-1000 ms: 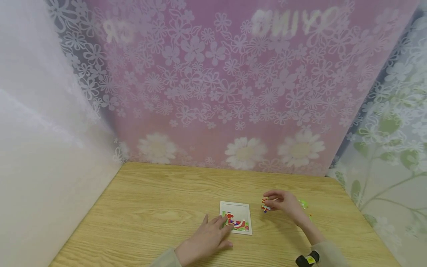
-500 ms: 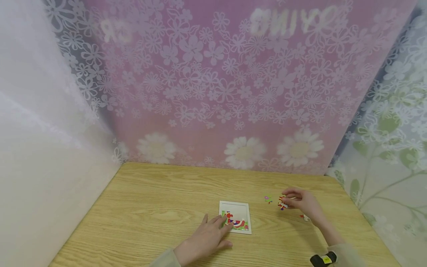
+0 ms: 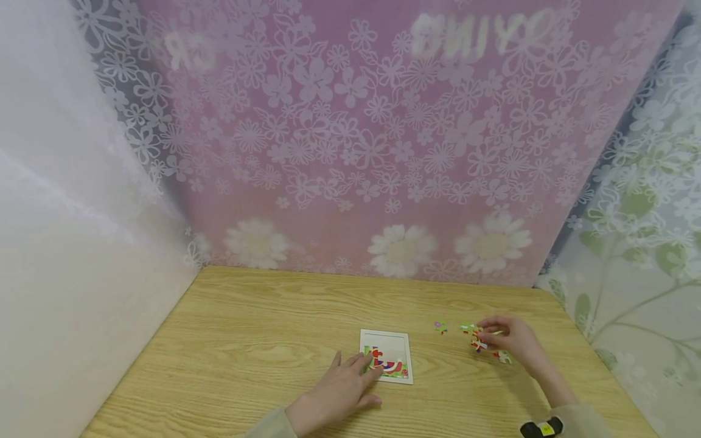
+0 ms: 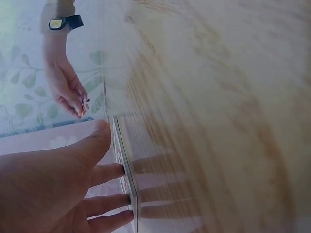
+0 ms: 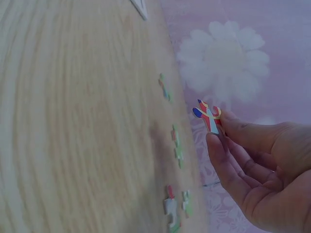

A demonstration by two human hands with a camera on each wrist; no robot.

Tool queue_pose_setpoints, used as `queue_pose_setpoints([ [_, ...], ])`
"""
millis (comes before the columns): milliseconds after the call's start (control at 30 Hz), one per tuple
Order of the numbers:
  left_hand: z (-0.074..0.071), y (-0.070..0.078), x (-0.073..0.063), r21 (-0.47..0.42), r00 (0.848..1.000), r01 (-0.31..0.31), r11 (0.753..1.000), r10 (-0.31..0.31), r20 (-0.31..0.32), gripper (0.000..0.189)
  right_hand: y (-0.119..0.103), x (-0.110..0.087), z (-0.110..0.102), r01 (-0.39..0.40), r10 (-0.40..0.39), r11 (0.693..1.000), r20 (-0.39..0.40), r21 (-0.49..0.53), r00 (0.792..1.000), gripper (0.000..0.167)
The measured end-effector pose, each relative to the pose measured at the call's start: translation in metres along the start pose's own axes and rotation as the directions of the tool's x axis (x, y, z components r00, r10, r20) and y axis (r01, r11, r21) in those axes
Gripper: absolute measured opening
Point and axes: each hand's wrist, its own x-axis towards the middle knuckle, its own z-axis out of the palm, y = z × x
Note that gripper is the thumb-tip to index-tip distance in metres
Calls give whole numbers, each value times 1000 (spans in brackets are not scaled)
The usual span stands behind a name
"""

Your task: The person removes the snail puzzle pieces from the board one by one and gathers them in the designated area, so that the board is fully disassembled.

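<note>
Bare tabletop [image 3: 246, 353] offers passage left of the left hand [image 3: 338, 392]; the puzzle frame [image 3: 409, 365] bars its front. Loose puzzle pieces [image 5: 177, 143] obstruct the surface below the right hand [image 3: 513, 340].

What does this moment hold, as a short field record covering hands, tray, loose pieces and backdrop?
Left hand: rests outstretched on the white rectangular puzzle tray
Right hand: pinches a red, yellow and blue jigsaw piece above the yellowish wood-grain table
Tray fill: coloured pieces in the near part, far part bare
Loose: at least four multicoloured jigsaw pieces, right of the tray
Backdrop: pink-purple panel with white flower print
</note>
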Motion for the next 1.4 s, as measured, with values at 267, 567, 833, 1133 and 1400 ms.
queue_pose_setpoints([
  [267, 0, -1, -1, -5, 1000, 6, 1000, -6, 15, 59, 20, 5, 8, 4, -1, 998, 41, -57, 999, 34],
  [567, 3, -2, -1, -16, 1000, -5, 1000, 5, 14, 60, 18, 11, 11, 50, -31, 981, 100, -190, 994, 25],
  [833, 4, -3, 0, -18, 1000, 4, 1000, -4, 22, 59, 21, 16, 14, 35, -16, 970, 80, -242, 997, 20],
  [1133, 7, -3, 0, -25, 1000, 9, 1000, -9, 26, 58, 13, 13, 12, 29, -28, 973, 9, -228, 1000, 28],
  [1400, 5, -4, 1, -51, 999, 14, 999, -12, 37, 57, -2, 13, 15, 61, -63, 979, -6, -196, 998, 30],
])
